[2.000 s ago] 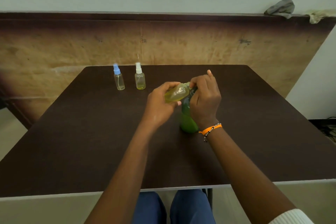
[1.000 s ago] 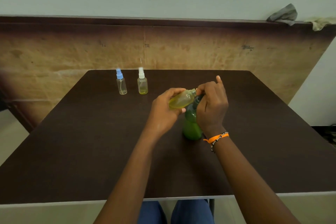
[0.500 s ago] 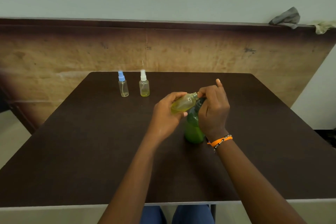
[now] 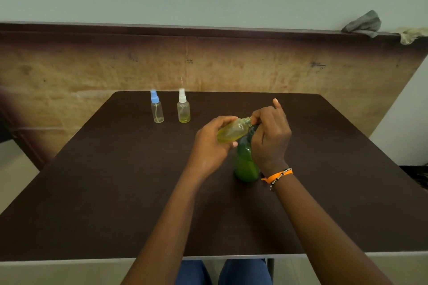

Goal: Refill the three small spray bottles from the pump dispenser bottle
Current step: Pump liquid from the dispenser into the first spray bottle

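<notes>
My left hand (image 4: 209, 146) grips a small uncapped spray bottle (image 4: 232, 131) of yellow liquid, tilted with its open neck toward the pump head. The green pump dispenser bottle (image 4: 245, 164) stands upright on the dark table (image 4: 115, 192). My right hand (image 4: 269, 139) curls over its pump top, which is hidden under the fingers; the index finger sticks up. Two capped spray bottles stand at the far left: a blue-capped one (image 4: 156, 110), nearly empty, and a white-capped one (image 4: 184, 109) with some yellow liquid.
A wooden panel (image 4: 208, 65) rises behind the table. A grey rag (image 4: 363, 23) and a pale cloth (image 4: 413, 33) lie on its top ledge at the right. My knees (image 4: 222, 272) show under the near table edge.
Both hands keep the same hold on the small bottle and the pump. Only the camera has tipped, so everything sits lower in view.
</notes>
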Demonstrator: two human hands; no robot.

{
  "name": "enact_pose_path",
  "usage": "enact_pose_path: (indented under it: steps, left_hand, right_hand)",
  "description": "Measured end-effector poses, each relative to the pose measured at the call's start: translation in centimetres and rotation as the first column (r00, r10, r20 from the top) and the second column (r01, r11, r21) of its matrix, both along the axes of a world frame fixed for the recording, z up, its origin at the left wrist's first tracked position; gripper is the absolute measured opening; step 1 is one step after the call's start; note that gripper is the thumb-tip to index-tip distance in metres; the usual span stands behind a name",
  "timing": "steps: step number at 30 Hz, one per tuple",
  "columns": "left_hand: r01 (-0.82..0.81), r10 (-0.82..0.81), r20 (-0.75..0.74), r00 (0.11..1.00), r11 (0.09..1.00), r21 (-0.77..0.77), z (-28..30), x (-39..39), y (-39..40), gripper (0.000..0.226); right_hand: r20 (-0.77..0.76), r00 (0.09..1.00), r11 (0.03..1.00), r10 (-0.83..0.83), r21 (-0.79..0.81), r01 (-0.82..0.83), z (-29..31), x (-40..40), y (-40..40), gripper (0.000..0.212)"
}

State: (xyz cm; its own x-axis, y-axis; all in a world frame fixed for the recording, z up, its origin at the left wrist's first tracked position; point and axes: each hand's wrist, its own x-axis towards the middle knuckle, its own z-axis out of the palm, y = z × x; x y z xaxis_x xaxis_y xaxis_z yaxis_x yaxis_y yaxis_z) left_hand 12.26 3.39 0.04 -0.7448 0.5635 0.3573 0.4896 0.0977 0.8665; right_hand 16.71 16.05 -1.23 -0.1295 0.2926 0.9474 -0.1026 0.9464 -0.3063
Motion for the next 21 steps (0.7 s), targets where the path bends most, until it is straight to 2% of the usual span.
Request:
enact_pose_path:
  steps: [8,16,21]
  left_hand:
    - [0.028,-0.028,0.012,1.000,1.000,-0.002,0.3,-0.2,-0.3,0.052]
    - [0.022,-0.022,0.047,0.999,1.000,0.006,-0.3,-0.3,-0.2,0.053]
    - [0.018,-0.018,0.042,0.999,1.000,0.006,0.1,-0.2,-0.2,0.052]
  right_hand:
    - [0.025,1.000,1.000,-0.017,-0.024,0.018,0.3,0.3,0.3,0.029]
    - [-0.041,0.999,0.998,-0.035,-0.049,0.033,-0.8,-0.2,-0.4,0.030]
    - [-0.009,1.000,0.997,-0.016,-0.076,0.016,0.1,0.1,-0.4,0.030]
